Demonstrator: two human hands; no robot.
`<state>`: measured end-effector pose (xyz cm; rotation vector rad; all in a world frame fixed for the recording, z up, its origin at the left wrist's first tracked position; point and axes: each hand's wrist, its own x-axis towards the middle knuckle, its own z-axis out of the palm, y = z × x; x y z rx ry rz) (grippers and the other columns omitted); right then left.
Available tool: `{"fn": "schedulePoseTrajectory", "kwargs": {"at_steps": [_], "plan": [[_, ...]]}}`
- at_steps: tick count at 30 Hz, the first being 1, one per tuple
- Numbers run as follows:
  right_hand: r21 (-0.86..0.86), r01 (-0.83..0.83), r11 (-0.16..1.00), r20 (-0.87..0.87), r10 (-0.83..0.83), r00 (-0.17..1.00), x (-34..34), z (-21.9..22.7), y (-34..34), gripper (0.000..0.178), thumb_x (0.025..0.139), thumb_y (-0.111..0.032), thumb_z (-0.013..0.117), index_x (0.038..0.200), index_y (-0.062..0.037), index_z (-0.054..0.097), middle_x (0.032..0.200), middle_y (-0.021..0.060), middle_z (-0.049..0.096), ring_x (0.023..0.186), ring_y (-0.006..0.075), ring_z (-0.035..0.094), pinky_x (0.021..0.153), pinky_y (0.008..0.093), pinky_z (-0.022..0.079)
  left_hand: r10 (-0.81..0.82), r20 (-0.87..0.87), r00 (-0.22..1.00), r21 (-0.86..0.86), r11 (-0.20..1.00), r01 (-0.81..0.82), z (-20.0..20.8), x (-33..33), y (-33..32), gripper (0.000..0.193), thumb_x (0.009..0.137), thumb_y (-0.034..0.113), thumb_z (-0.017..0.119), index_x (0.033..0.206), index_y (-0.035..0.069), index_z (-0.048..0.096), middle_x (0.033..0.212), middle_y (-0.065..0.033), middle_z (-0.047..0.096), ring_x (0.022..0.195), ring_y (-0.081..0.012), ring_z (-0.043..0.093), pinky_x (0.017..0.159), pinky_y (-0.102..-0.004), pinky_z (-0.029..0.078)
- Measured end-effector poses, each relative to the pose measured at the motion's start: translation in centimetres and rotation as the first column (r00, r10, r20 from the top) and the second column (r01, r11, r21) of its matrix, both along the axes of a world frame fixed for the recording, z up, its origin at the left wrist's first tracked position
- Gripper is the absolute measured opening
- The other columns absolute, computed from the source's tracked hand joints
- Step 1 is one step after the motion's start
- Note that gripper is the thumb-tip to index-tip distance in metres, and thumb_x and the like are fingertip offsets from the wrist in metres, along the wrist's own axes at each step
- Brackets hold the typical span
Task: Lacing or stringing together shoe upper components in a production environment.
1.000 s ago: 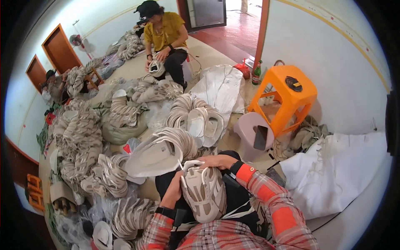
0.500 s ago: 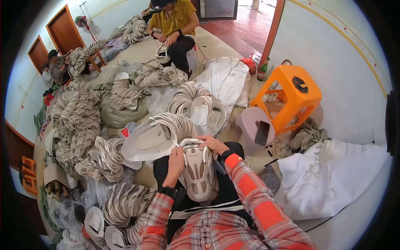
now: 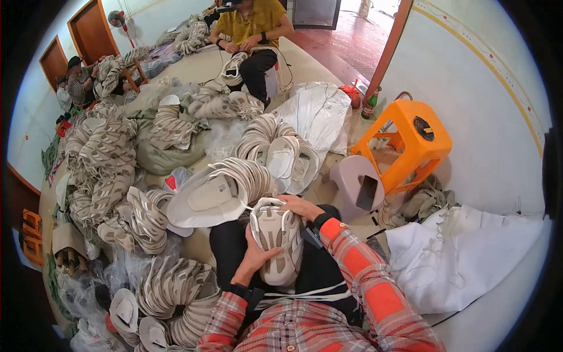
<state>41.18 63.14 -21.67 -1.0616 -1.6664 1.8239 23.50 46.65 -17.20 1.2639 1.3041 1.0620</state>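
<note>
Shoe (image 3: 275,243): pale, on the lap, held between both hands | Left hand (image 3: 253,258): fingers closed around shoe's left side | Right hand (image 3: 300,206): fingers gripping its top end | Nearby: stacked shoe parts (image 3: 234,182) just ahead; orange stool (image 3: 404,144) to the right

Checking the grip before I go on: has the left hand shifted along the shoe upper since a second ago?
Cannot tell. The head camera moved between frames; the left hand cups the beige shoe upper on the lap much as before.
</note>
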Motion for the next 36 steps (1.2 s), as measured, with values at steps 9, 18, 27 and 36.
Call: {"fn": "schedulePoseTrajectory", "kwargs": {"at_steps": [9, 18, 27, 36], "plan": [[-0.078, -0.176, 0.981, 0.077, 0.182, 0.980, -3.4, 7.1, -1.4, 0.052, 0.066, -0.011, 0.059, 0.117, 0.0003, 0.055, 0.101, 0.0052, 0.061, 0.092, 0.0127, 0.053, 0.083, 0.0254, 0.042, -0.071, -0.495, 0.866, -0.167, 0.986, -0.014, 7.0, -0.8, -3.6, 0.103, 0.061, 0.027, 0.079, 0.132, -0.011, 0.014, 0.126, -0.0317, 0.036, 0.111, -0.0458, 0.043, 0.093, -0.0448, 0.038], [0.187, -0.267, 0.945, 0.158, 0.239, 0.958, -4.6, 5.9, -1.6, 0.061, 0.063, -0.015, 0.063, 0.121, -0.0025, 0.051, 0.107, 0.0099, 0.061, 0.098, 0.0199, 0.054, 0.088, 0.0293, 0.041, -0.062, -0.554, 0.830, -0.306, 0.942, -0.134, 7.8, 0.5, -5.0, 0.082, 0.063, 0.023, 0.074, 0.121, -0.011, 0.026, 0.103, -0.0316, 0.054, 0.092, -0.0440, 0.057, 0.080, -0.0463, 0.047], [0.439, -0.158, 0.885, 0.210, 0.069, 0.975, -3.1, 10.5, -5.2, 0.051, 0.074, -0.013, 0.061, 0.122, -0.0016, 0.046, 0.113, 0.0173, 0.054, 0.103, 0.0356, 0.053, 0.089, 0.0395, 0.043, -0.080, -0.451, 0.889, 0.161, 0.972, 0.169, 5.2, -6.0, 2.4, 0.041, 0.077, 0.017, 0.061, 0.115, 0.004, 0.053, 0.105, -0.0137, 0.049, 0.089, -0.0297, 0.053, 0.077, -0.0352, 0.044], [0.555, -0.691, 0.463, 0.752, 0.075, 0.654, 1.2, 12.2, -20.3, 0.010, 0.071, -0.017, 0.054, 0.071, -0.0101, 0.061, 0.073, 0.0069, 0.053, 0.078, 0.0242, 0.050, 0.065, 0.0362, 0.039, 0.098, -0.390, 0.916, 0.261, 0.965, 0.008, 5.9, -5.4, -0.9, 0.031, 0.077, 0.007, 0.061, 0.106, 0.003, 0.051, 0.096, -0.0115, 0.047, 0.070, -0.0198, 0.051, 0.065, -0.0284, 0.043]]}}
